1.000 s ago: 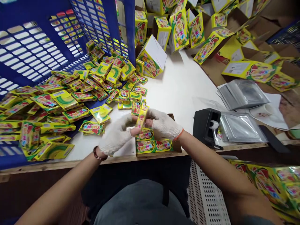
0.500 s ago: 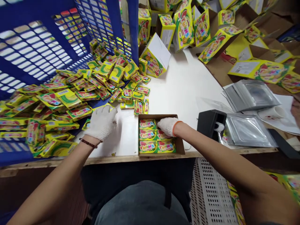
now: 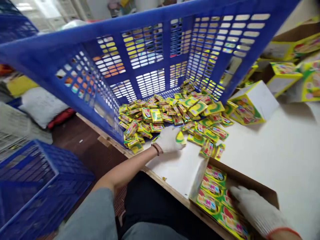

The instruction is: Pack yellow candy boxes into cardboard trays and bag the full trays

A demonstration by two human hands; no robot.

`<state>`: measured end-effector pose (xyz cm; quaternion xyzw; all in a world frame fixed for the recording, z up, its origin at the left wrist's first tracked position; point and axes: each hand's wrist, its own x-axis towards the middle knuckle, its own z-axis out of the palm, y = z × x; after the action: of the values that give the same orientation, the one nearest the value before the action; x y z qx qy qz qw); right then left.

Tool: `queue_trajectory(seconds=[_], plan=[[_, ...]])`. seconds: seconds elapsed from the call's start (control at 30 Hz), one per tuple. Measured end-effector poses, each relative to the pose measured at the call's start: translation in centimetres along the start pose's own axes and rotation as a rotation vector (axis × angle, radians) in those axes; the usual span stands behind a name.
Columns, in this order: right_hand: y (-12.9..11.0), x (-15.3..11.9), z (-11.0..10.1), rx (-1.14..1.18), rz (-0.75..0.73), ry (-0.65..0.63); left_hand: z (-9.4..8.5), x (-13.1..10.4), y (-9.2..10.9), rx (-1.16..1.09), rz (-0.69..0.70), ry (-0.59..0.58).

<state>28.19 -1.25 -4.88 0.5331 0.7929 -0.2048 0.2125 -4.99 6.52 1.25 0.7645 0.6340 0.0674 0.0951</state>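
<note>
My left hand (image 3: 170, 139), in a white knit glove, is closed on a small yellow-green candy box (image 3: 180, 138) at the front of a loose heap of similar boxes (image 3: 155, 115). The heap spills from a blue plastic crate (image 3: 150, 80) lying with its open side toward me. To the right, my gloved right hand (image 3: 257, 208) reaches into a shallow cardboard tray (image 3: 252, 176), fingers stretched over the boxes. Rows of boxes (image 3: 212, 186) lie face up in the tray. Motion blurs this hand, and its palm side is hidden.
Yellow display cartons (image 3: 250, 106) stand at the back right of the white tabletop (image 3: 280, 143). Several loose boxes (image 3: 208, 146) lie between crate and tray. Another blue crate (image 3: 50, 180) is on the floor at left, beyond the wooden table edge (image 3: 110, 143).
The view has swung left, so the crate fills more of it. My left hand has taken hold of a box by the heap. My right hand stays at the tray.
</note>
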Motion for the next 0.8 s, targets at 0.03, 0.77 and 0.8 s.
queue_trajectory(seconds=[0.03,0.77,0.8], plan=[[0.3,0.1,0.3,0.033,-0.009,0.002,-0.1,-0.6,0.8,-0.166,0.051,0.012],[-1.8,-4.3,-11.6,0.374,-0.110,0.459,1.5,-3.3,11.4,-1.108,0.101,-0.363],[-1.4,-4.1,-11.4,0.247,-0.071,0.440,1.7,-3.5,11.3,-0.907,0.167,-0.212]])
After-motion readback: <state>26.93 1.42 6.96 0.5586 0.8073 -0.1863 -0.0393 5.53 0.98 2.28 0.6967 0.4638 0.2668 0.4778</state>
